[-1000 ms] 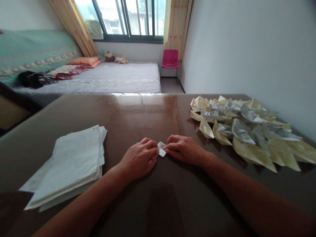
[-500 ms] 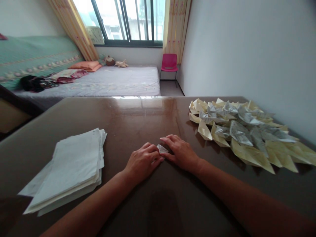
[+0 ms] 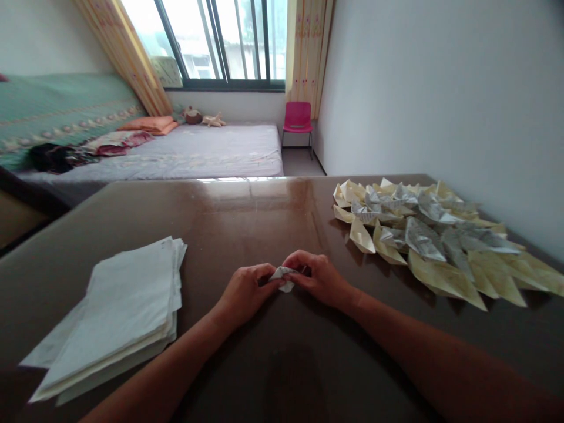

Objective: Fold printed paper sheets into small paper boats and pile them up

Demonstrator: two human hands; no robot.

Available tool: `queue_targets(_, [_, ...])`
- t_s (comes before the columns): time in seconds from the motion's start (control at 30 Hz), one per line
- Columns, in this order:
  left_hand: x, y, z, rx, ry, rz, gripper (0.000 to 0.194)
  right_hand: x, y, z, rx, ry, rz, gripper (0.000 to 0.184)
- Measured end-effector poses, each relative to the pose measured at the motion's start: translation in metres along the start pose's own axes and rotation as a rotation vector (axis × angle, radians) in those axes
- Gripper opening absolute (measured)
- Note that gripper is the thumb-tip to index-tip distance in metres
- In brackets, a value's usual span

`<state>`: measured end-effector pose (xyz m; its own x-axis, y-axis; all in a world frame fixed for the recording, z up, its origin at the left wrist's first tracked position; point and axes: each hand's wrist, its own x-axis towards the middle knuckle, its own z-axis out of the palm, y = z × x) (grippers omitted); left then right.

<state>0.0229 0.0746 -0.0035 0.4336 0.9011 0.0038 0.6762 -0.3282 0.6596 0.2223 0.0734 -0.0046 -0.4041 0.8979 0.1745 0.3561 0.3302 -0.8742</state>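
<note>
Centrally over a glossy brown table (image 3: 247, 226), a small folded white paper (image 3: 286, 287) is pinched by the fingers of the left hand (image 3: 247, 294) and right hand (image 3: 318, 281). Cream-and-grey paper boats (image 3: 423, 239) are clustered towards three o'clock, stacked white paper sheets (image 3: 112, 311) towards nine.

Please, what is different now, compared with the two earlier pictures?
The left hand and right hand now pinch the paper between thumbs and fingers; a second ago it lay flatter on the table, between their fingertips. Its outline changed too. The sheets and boats stayed in place.
</note>
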Motion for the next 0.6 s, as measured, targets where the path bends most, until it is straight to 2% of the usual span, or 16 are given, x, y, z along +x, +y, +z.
queue_targets(0.1, [-0.001, 0.0, 0.001, -0.004, -0.009, 0.036, 0.036, -0.001, 0.002, 0.001, -0.096, 0.02, -0.013, 0.016])
queue_targets(0.23, [-0.003, 0.004, 0.0, -0.001, -0.059, 0.099, 0.041, -0.003, 0.002, 0.001, -0.316, -0.004, -0.135, 0.026])
queue_targets(0.4, [-0.003, 0.009, -0.001, -0.055, -0.11, 0.07, 0.038, -0.004, -0.003, 0.001, -0.433, -0.001, -0.246, 0.034])
queue_targets(0.5, [-0.002, 0.011, 0.0, -0.072, -0.095, 0.026, 0.033, -0.003, -0.006, 0.001, -0.394, 0.057, -0.216, 0.036])
queue_targets(0.6, [-0.002, 0.011, -0.001, -0.147, -0.109, -0.009, 0.029, -0.003, -0.006, 0.001, -0.274, 0.071, -0.11, 0.038])
